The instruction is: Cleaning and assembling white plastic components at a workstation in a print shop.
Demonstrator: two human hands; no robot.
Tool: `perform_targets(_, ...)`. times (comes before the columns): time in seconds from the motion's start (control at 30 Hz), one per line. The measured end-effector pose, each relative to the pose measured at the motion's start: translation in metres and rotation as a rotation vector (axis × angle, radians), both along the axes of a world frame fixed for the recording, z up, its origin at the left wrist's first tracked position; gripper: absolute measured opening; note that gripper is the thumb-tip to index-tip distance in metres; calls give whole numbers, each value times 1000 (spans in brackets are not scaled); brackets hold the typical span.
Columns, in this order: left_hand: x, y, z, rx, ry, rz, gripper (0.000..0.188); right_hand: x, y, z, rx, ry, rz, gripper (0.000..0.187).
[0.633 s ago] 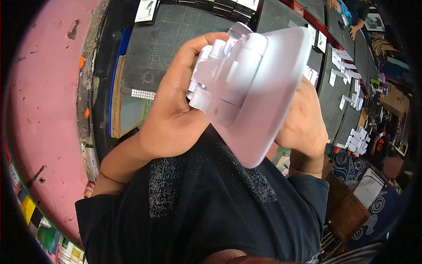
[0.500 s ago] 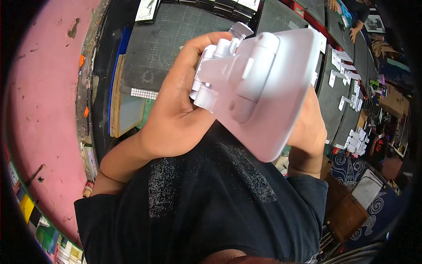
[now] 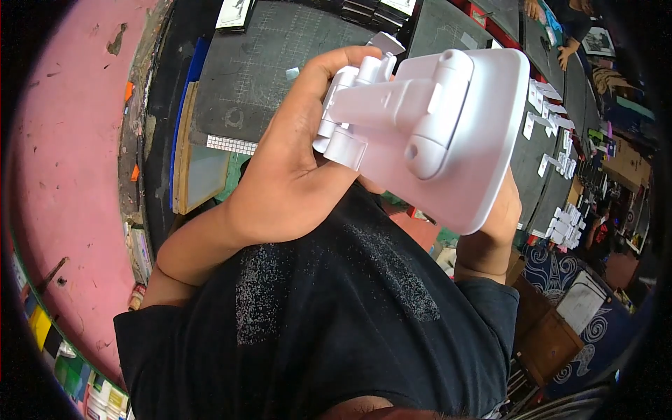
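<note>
A white plastic folding stand [image 3: 483,126], with a wide rounded plate, a hinge barrel and a flat arm, is held up in front of my chest. My left hand [image 3: 283,175] is closed around its smaller jointed end, the thumb below and the fingers curling over the top. Behind the plate's right edge is my right hand [image 3: 505,210], with only its side and wrist showing. The plate hides the right fingers, so their grip cannot be made out. A fingertip shows under the stand, but whose hand it belongs to is unclear.
A dark gridded work table [image 3: 245,84] lies beyond my hands, with black boxes [image 3: 360,12] at its far edge. More white stands [image 3: 565,225] sit along the tables at right. Another person's hand [image 3: 568,50] is at far right. A wooden frame [image 3: 183,154] leans at left.
The stand has shifted right and tilted, so its plate sits slightly higher and its hinge and arm show more fully. My left hand has moved slightly right with it.
</note>
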State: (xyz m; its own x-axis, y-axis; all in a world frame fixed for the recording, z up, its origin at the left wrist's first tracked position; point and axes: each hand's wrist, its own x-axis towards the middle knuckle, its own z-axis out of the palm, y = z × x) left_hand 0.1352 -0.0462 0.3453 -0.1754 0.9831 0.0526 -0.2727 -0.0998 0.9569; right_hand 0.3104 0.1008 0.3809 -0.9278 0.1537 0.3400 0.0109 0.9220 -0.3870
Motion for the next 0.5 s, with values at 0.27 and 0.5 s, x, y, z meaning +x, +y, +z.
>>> perform_targets(0.27, -4, 3, -4, -46, 63, 32, 65, 5, -1, 8, -44, 19, -26, 27)
perform_targets(0.5, -13, -13, -45, -172, -186, 110, 68, 9, -21, -46, 127, 14, -93, 52)
